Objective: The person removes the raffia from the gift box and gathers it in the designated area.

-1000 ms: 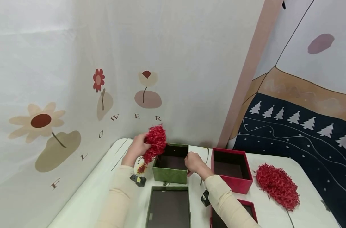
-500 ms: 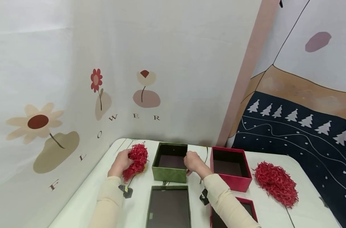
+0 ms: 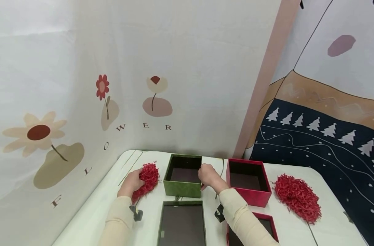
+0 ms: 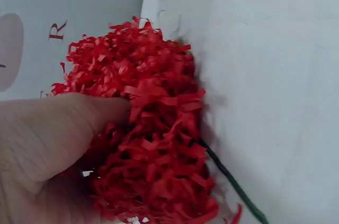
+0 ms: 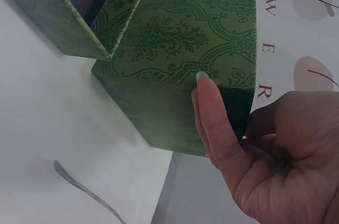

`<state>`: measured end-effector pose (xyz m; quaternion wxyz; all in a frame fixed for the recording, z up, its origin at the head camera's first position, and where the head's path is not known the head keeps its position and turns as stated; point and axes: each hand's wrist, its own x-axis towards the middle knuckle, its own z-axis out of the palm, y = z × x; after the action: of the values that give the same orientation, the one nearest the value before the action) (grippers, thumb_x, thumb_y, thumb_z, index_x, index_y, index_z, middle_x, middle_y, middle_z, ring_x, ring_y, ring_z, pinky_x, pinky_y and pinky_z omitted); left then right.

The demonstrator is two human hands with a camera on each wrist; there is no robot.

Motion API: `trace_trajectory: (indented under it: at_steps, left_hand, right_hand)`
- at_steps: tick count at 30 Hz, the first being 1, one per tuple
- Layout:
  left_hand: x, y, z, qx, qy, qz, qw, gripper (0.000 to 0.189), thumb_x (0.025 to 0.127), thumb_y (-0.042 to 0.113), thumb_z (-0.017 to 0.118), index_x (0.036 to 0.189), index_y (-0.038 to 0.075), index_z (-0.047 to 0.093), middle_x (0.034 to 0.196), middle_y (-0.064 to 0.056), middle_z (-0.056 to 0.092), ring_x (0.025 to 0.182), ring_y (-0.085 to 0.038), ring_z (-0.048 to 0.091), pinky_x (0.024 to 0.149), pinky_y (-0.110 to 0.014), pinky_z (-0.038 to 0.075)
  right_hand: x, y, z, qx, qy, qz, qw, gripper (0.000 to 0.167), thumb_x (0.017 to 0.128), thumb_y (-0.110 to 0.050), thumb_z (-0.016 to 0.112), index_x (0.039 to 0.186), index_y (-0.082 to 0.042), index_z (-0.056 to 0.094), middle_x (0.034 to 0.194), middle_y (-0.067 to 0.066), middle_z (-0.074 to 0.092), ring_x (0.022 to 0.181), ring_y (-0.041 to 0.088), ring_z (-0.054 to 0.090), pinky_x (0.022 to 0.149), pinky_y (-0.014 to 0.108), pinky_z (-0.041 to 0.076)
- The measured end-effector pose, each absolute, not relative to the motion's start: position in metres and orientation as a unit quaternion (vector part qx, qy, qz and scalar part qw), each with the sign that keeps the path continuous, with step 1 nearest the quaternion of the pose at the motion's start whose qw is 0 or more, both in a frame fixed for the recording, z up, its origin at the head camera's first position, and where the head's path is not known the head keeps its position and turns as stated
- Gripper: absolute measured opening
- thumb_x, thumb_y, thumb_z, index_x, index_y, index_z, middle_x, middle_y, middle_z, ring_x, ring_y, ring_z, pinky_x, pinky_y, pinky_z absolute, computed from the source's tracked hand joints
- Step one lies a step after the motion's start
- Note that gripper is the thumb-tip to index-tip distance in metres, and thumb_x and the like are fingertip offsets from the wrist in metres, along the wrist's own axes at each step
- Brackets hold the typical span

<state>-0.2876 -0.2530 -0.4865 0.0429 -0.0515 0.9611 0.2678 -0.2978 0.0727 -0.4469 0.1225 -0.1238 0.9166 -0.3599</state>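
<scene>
My left hand grips a bundle of red shredded paper low over the left of the table, beside the green box. In the left wrist view the thumb presses into the red shreds; the fingers behind are mostly hidden. My right hand holds the green box at its right wall. The right wrist view shows its fingers along the patterned outside of the green box and the thumb at the rim. The inside of this box is dark, with no shreds seen in it.
A green lid lies hollow side up in front of the green box. To the right stand an open red box and a red lid, partly covered by my right sleeve. Another red shred heap lies at the far right of the white table.
My left hand has carried the red shredded paper left and down from beside the green box's rim to the tabletop. The right hand has stayed at the box's right wall.
</scene>
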Motion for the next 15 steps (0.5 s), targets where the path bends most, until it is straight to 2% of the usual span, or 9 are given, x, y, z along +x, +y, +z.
trace_trajectory:
  at_steps: [4,8,13,15]
  left_hand:
    - [-0.288,-0.250,-0.482,-0.059,0.960,0.266,0.057,0.072,0.091,0.005,0.067,0.153,-0.012,0.035,0.149,-0.038,0.043,0.136,-0.057,0.044,0.110,-0.066,0.038]
    - [-0.287,-0.246,-0.473,-0.064,0.962,0.257,0.065,0.078,0.088,0.015,0.065,0.156,-0.008,0.033,0.148,-0.038,0.045,0.131,-0.058,0.047,0.105,-0.071,0.040]
    - [-0.282,-0.239,-0.459,-0.067,0.971,0.217,0.069,0.083,0.086,0.029,0.064,0.158,-0.002,0.035,0.152,-0.039,0.038,0.134,-0.063,0.041,0.106,-0.082,0.026]
    - [-0.280,-0.234,-0.454,-0.062,0.976,0.200,0.063,0.082,0.088,0.033,0.064,0.157,0.000,0.036,0.154,-0.039,0.034,0.136,-0.064,0.036,0.107,-0.083,0.021]
  right_hand:
    - [-0.298,0.073,-0.447,-0.125,0.918,-0.356,0.119,0.024,0.110,-0.007,0.042,0.100,0.004,0.061,0.066,0.014,0.059,0.050,0.021,0.068,0.093,0.045,0.057]
    - [-0.299,0.074,-0.448,-0.124,0.920,-0.354,0.116,0.028,0.110,-0.008,0.042,0.091,0.001,0.060,0.063,0.013,0.059,0.049,0.021,0.068,0.093,0.044,0.058]
    - [-0.296,0.079,-0.447,-0.114,0.911,-0.380,0.116,0.033,0.112,-0.011,0.041,0.084,-0.002,0.055,0.063,0.014,0.058,0.050,0.022,0.068,0.083,0.041,0.061]
    - [-0.293,0.083,-0.446,-0.108,0.906,-0.395,0.110,0.032,0.112,-0.015,0.042,0.091,0.003,0.058,0.067,0.014,0.058,0.049,0.021,0.067,0.081,0.040,0.061]
